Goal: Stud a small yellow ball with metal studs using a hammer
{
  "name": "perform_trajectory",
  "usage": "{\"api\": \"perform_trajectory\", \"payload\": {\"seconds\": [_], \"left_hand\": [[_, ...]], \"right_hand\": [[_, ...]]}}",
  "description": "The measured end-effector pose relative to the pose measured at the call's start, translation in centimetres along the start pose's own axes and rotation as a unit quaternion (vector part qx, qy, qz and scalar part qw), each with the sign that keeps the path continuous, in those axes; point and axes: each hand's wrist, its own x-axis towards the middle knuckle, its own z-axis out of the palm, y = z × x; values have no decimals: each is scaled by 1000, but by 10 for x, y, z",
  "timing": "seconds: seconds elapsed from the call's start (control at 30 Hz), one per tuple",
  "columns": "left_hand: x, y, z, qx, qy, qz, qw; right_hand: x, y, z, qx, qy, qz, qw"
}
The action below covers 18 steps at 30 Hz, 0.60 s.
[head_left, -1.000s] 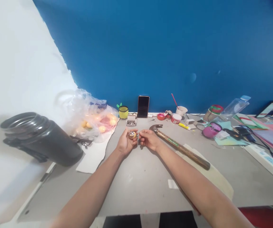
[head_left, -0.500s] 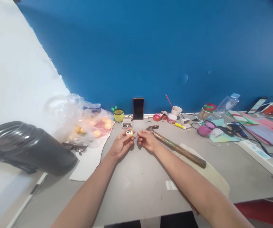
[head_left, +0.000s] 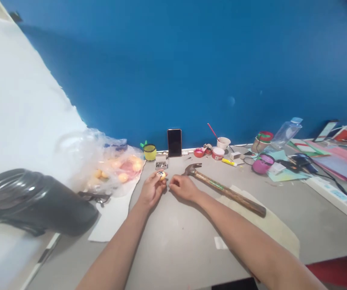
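My left hand [head_left: 151, 191] is closed round a small yellow ball [head_left: 162, 175], held between thumb and fingers above the table. Dark and shiny specks mark the ball's side. To its right, my right hand [head_left: 183, 187] rests low over the table, fingertips curled together in a pinch; anything between them is too small to make out. Just behind my left hand stands a small open box [head_left: 161, 163] of shiny metal bits. A claw hammer [head_left: 224, 189] with a wooden handle lies to the right, its head close to my right hand.
At the left are a big black flask [head_left: 49, 201] and a clear plastic bag [head_left: 113, 165] of yellow-orange balls on white paper. Along the wall stand a yellow cup [head_left: 149, 152], a phone [head_left: 174, 143] and a white cup [head_left: 223, 142]. A power strip [head_left: 332, 191] lies right.
My right hand has turned over and lowered towards the table, its back now showing more. My left hand still holds the ball. The view has tilted slightly upward.
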Motion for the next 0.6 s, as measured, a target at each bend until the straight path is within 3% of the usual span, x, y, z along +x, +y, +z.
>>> {"api": "perform_trajectory", "payload": {"seconds": [0.1,0.2,0.33,0.43,0.6], "left_hand": [[3,2,-2,-7,35,23,999],[6,3,-2,11,63,46,997],[10,0,0,60,82,73,992],[10,0,3,79,84,78,990],[13,4,3,112,77,63,989]], "right_hand": [[-6,-4,4,-151,-49,-54,986],[2,-11,-1,-167,-33,-17,985],[41,-35,-16,-247,2,42,968],[76,-63,-19,-373,-58,8,926],[119,-90,-5,-410,-117,28,904]]}}
